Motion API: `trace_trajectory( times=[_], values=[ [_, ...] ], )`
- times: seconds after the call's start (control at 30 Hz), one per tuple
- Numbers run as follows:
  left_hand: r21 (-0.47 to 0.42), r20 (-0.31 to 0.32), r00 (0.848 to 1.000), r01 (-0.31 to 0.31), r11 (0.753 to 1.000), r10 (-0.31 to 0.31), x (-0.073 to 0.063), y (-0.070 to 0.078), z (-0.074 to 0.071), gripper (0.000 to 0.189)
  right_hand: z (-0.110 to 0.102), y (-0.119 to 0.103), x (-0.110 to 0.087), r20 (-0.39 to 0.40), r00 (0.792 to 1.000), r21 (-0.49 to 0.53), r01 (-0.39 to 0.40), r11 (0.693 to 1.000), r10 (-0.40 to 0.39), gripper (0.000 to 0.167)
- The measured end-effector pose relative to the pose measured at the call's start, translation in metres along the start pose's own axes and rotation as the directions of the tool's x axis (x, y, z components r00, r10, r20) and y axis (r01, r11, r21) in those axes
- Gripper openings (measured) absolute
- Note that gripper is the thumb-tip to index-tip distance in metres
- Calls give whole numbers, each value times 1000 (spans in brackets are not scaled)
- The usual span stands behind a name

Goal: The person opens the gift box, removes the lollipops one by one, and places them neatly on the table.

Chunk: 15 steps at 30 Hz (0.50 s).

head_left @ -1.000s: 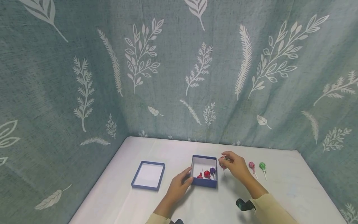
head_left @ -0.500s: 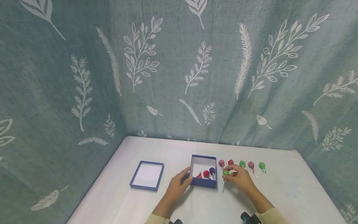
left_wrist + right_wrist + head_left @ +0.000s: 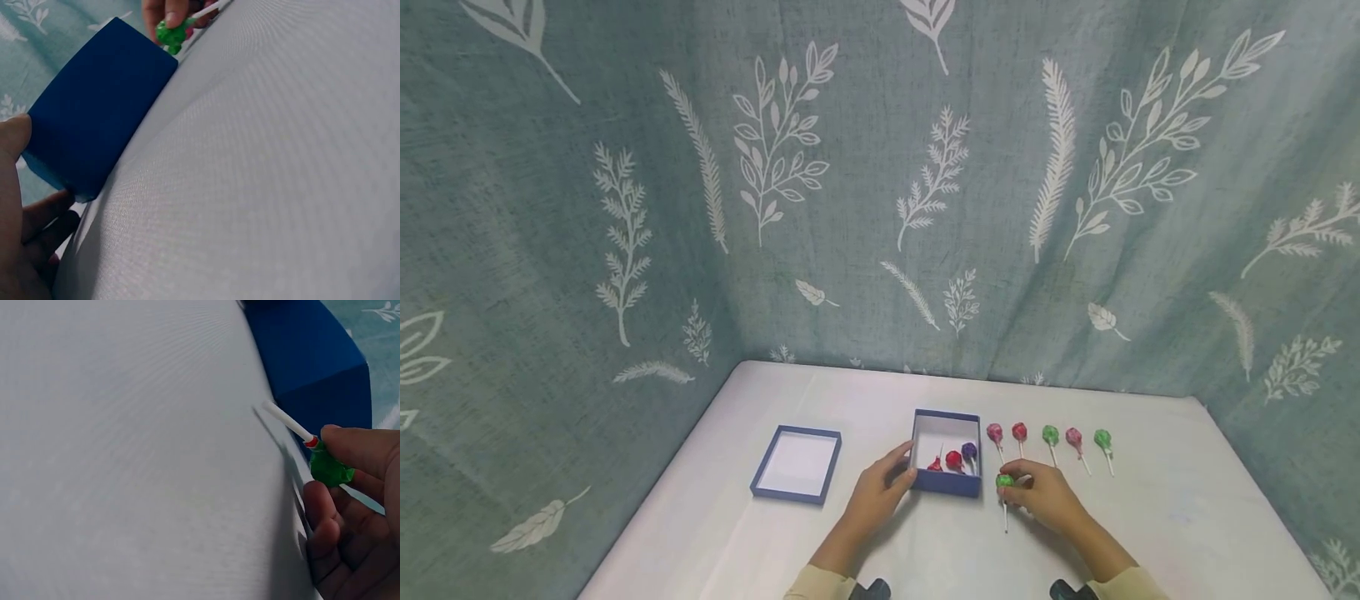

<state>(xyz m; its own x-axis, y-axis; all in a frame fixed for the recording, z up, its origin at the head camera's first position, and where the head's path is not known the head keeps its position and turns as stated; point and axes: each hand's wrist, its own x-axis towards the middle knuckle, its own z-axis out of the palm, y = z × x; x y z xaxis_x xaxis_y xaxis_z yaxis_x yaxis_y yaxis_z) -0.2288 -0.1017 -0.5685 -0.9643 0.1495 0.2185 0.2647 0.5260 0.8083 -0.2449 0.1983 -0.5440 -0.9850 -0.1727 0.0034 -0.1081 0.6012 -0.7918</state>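
An open blue box (image 3: 947,485) with a white inside stands mid-table, holding red lollipops (image 3: 953,461) and a purple lollipop (image 3: 969,452). My left hand (image 3: 874,497) grips the box's left side, thumb and fingers on different faces in the left wrist view. To the right of the box, my right hand (image 3: 1047,497) pinches a green lollipop (image 3: 329,467) by its wrapped head between thumb and fingers. Its white stick points toward the table's front in the head view. Whether the stick touches the table, I cannot tell.
Behind the right hand lies a row of lollipops: a pink one (image 3: 995,432), a red one (image 3: 1019,431), a green one (image 3: 1050,435), another pink one (image 3: 1074,437) and another green one (image 3: 1102,439). The blue-rimmed lid (image 3: 796,464) lies left of the box.
My right hand has come away from the row toward the front with the green lollipop, uncovering the lollipops behind it. The left hand has kept its grip on the box.
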Motion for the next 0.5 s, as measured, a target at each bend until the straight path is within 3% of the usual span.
trace_trajectory(
  times=[0.27, 0.5],
  values=[
    [-3, 3, 1000, 9, 1000, -9, -1, -3, 1, 52, -1, -2, -2, 32, 999, -126, 6, 992, -2, 25],
    [-8, -12, 999, -30, 1000, 30, -1, -2, 1, 50, -3, -4, 0, 59, 998, -174, 11, 985, -1, 27]
  ],
)
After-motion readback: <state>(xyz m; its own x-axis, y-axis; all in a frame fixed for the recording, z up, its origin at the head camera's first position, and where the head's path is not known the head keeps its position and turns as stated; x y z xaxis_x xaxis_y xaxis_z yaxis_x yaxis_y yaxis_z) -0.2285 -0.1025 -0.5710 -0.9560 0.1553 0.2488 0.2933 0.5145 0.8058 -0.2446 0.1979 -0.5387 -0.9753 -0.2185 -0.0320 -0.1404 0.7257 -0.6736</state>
